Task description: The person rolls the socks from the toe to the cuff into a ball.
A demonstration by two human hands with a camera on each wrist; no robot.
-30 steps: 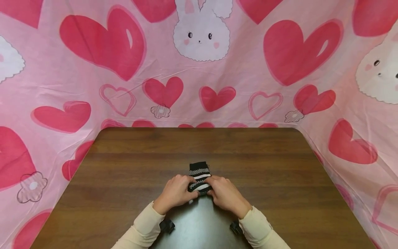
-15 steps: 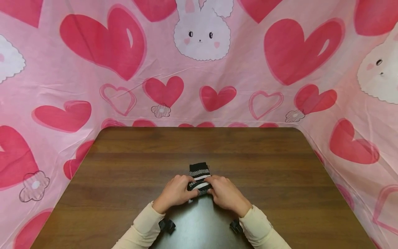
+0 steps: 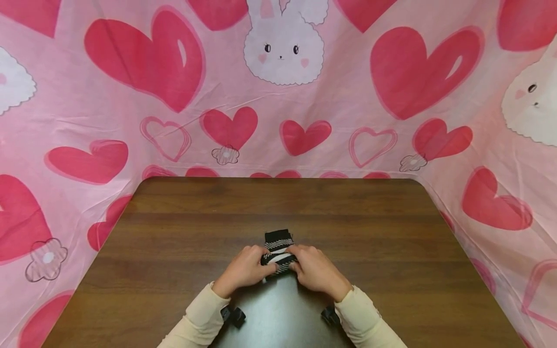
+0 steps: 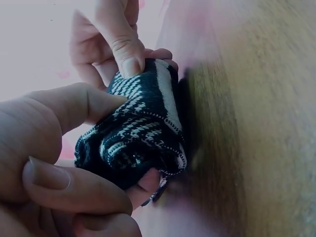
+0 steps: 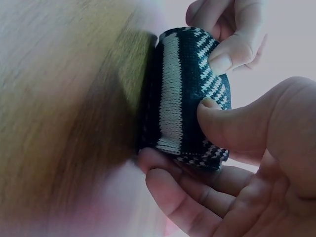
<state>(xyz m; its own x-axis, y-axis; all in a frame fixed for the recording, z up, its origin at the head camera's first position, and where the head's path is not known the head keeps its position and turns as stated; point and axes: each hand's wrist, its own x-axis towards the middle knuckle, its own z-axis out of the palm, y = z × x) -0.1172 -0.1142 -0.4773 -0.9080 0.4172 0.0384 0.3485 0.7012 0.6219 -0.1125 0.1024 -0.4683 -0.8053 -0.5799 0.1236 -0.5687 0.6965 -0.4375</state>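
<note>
A black-and-white patterned knitted sock [image 3: 278,237] lies on the wooden table [image 3: 183,232], its near part rolled up and its dark far end flat. My left hand [image 3: 245,267] pinches the left end of the roll, thumb on top. At the right end, my right hand [image 3: 317,270] does the same. In the left wrist view, the roll's spiral end [image 4: 131,153] shows, with fingertips beneath it. The right wrist view shows a white band along the rolled sock [image 5: 173,94] and both thumbs pressing the striped knit.
Pink cloth [image 3: 278,101] printed with hearts and rabbits hangs behind the table and along both sides. Black wrist devices [image 3: 237,316] sit under the cream sleeves [image 3: 200,314]. The wood surface extends around both hands.
The roll has turned between my fingers, and its white stripe has shifted. The sock's flat far end has drawn slightly nearer to me. Both hands stay almost in place.
</note>
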